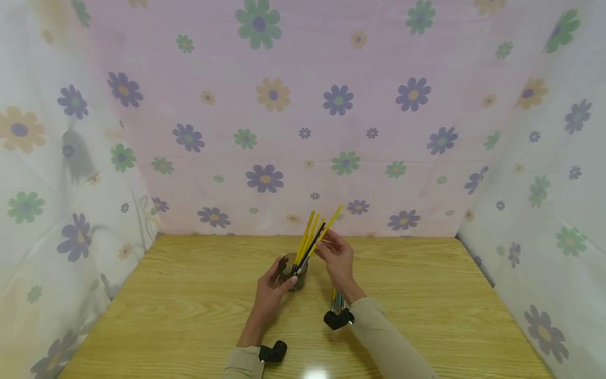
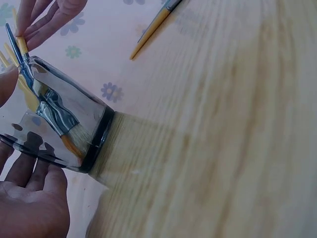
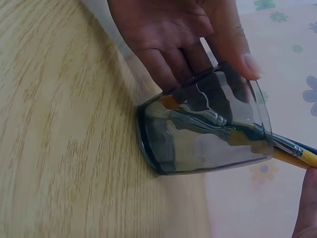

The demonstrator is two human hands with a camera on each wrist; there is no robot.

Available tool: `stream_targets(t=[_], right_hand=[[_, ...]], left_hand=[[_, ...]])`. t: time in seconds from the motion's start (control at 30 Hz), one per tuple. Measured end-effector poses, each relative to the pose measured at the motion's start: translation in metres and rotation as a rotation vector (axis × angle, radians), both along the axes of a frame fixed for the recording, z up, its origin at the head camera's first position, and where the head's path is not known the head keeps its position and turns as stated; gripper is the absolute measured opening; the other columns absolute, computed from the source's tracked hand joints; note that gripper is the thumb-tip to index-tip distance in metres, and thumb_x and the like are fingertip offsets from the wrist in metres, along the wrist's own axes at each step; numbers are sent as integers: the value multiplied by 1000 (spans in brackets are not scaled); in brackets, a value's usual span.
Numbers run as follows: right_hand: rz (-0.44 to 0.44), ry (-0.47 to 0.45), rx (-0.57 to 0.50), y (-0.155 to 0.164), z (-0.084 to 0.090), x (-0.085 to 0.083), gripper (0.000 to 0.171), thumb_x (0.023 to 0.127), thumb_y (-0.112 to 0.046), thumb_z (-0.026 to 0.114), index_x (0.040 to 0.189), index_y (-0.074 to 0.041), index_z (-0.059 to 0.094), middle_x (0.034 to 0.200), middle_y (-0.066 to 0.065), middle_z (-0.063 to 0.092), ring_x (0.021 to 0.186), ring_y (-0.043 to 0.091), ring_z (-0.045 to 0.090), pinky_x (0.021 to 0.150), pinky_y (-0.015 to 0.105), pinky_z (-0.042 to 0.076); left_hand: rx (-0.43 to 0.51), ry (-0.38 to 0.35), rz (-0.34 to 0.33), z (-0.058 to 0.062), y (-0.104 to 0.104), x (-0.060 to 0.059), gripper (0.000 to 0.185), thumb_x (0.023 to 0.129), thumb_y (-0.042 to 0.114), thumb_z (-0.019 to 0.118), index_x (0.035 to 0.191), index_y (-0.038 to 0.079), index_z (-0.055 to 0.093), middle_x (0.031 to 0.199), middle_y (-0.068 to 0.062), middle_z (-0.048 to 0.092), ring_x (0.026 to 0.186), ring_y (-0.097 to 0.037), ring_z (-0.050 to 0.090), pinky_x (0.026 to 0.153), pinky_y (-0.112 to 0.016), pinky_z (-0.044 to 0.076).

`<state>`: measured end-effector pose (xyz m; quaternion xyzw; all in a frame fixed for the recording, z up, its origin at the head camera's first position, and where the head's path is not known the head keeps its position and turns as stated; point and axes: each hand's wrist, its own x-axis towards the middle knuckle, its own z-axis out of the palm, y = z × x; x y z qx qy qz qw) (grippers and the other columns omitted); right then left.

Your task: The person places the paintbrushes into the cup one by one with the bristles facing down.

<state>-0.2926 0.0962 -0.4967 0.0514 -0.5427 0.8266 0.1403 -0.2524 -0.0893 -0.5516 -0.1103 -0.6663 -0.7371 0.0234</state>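
Observation:
A smoky, see-through glass stands on the table, with several paintbrushes leaning in it bristles down. Most handles are yellow; one is dark blue. My left hand holds the glass from the left, thumb near the rim and fingers around its side. Above the rim, my right hand pinches a yellow-handled paintbrush between thumb and fingers. Its lower end reaches into the glass among the other brushes; the glass partly distorts the bristles.
More paintbrushes lie on the wooden table below my right wrist, partly covered by the black wrist camera. One yellow-handled brush shows at the top of the left wrist view. Flowered cloth encloses the back and sides.

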Motion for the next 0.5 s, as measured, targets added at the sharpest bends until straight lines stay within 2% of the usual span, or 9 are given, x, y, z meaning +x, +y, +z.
stream_targets(t=[0.5], right_hand=[[53, 14, 82, -10, -6, 1, 36, 96, 8, 64, 132, 9, 62, 125, 33, 59, 97, 18, 70, 84, 33, 63]], left_hand=[[-20, 1, 2, 1, 0, 1, 76, 95, 5, 71, 158, -3, 30, 160, -16, 40, 152, -36, 27, 123, -51, 23]])
